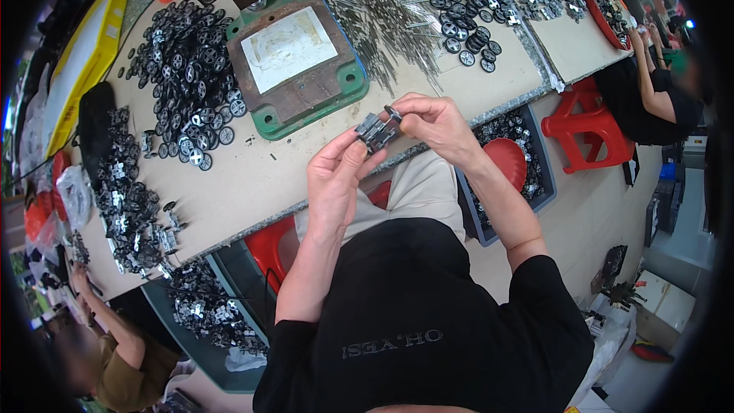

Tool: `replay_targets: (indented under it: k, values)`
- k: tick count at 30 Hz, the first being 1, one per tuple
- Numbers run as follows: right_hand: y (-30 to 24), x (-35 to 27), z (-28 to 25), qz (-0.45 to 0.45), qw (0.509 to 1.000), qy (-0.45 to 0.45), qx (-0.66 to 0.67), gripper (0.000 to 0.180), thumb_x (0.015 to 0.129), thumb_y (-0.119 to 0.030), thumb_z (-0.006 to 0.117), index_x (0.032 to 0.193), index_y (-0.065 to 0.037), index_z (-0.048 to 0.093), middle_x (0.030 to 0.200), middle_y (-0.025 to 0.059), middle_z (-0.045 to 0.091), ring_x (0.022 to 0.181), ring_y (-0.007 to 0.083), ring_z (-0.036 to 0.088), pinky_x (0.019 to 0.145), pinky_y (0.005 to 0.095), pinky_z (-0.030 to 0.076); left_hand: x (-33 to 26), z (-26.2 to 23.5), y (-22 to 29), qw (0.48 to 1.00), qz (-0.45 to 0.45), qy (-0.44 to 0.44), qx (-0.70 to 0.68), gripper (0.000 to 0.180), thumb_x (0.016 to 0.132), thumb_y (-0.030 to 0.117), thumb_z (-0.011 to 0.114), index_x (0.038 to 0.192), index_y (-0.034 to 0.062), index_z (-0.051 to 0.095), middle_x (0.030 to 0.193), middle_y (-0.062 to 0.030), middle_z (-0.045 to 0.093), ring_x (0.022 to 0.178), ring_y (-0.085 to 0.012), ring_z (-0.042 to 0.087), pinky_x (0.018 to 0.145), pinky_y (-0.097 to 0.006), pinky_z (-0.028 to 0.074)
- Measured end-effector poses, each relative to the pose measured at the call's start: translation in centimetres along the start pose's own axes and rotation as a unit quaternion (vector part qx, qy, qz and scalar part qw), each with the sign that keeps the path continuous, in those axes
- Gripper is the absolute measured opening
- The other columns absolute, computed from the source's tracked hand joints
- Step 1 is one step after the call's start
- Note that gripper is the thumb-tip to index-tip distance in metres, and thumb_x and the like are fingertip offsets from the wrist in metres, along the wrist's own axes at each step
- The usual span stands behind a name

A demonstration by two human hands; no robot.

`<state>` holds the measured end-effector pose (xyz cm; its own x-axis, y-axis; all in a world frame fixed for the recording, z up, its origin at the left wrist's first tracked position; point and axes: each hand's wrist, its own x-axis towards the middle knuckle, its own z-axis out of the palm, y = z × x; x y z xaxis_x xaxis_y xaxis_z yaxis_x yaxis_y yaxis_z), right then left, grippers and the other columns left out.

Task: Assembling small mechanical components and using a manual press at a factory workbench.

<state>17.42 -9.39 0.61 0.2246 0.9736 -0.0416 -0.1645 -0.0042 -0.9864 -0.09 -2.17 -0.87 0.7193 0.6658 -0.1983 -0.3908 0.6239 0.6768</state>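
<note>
Frame centre: my left hand [334, 176] pinches the small grey chassis [375, 132] from below. My right hand [432, 121] pinches its upper-right end; long axis runs lower-left to upper-right.

light: bright, even, soft shadows | centre sharp | rim: black vignette, blur from 7 to 9 o'clock | bench [260, 176] edges bow outward

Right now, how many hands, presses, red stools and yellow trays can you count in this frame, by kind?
The wearer's hands: 2, the left hand and the right hand, both on a small grey metal part
Green-based press: 1
Red stool: 1
Yellow tray: 1
Total: 5
</note>
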Motion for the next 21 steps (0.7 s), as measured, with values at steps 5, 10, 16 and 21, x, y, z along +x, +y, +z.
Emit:
replay_targets:
  k: [5, 10, 16, 21]
  values:
    - [0.0, -0.5, 0.4, 0.08, 0.996, 0.012, -0.037, 0.018, 0.079, -0.012, 0.068, 0.087, 0.003, 0.063, 0.072, -0.0011, 0.057, 0.065, 0.0045, 0.049, 0.056, 0.0205, 0.039, 0.0, 0.8, 1.2, 0.999, -0.014, -0.03, 0.03, 0.031, 0.086, 0.002, 0.057, 0.116, -0.0033, 0.049, 0.108, -0.0133, 0.058, 0.094, -0.0144, 0.058, 0.083, -0.029, 0.05]
    - [-4.2, 0.2, 1.2, -0.02, 0.937, -0.101, -0.333, 0.026, 0.073, -0.012, 0.071, 0.094, 0.0, 0.063, 0.069, 0.0036, 0.055, 0.06, 0.0082, 0.047, 0.054, 0.0234, 0.038, 0.7, 0.9, 4.7, 0.913, 0.014, -0.095, 0.396, 0.025, 0.076, -0.001, 0.067, 0.1, -0.0017, 0.062, 0.088, -0.0047, 0.064, 0.079, -0.0074, 0.059, 0.07, -0.022, 0.047]
    - [-7.5, 2.1, 0.0, -0.069, 0.945, 0.022, -0.319, 0.029, 0.074, -0.01, 0.07, 0.101, -0.004, 0.065, 0.08, 0.0008, 0.059, 0.063, 0.005, 0.048, 0.058, 0.02, 0.04, 7.6, -0.7, 9.9, 0.876, 0.252, 0.064, 0.406, 0.019, 0.075, 0.002, 0.065, 0.093, -0.0028, 0.063, 0.08, -0.0059, 0.066, 0.071, -0.0083, 0.059, 0.065, -0.021, 0.046]
    - [-10.7, 5.4, -1.7, -0.157, 0.917, 0.039, -0.365, 0.025, 0.078, -0.023, 0.068, 0.095, -0.004, 0.068, 0.079, 0.0036, 0.066, 0.067, 0.0065, 0.055, 0.059, 0.0215, 0.044, 11.3, -2.1, 10.9, 0.818, 0.29, 0.132, 0.479, 0.023, 0.071, 0.009, 0.068, 0.091, -0.0019, 0.065, 0.084, -0.0101, 0.067, 0.076, -0.015, 0.062, 0.069, -0.027, 0.047]
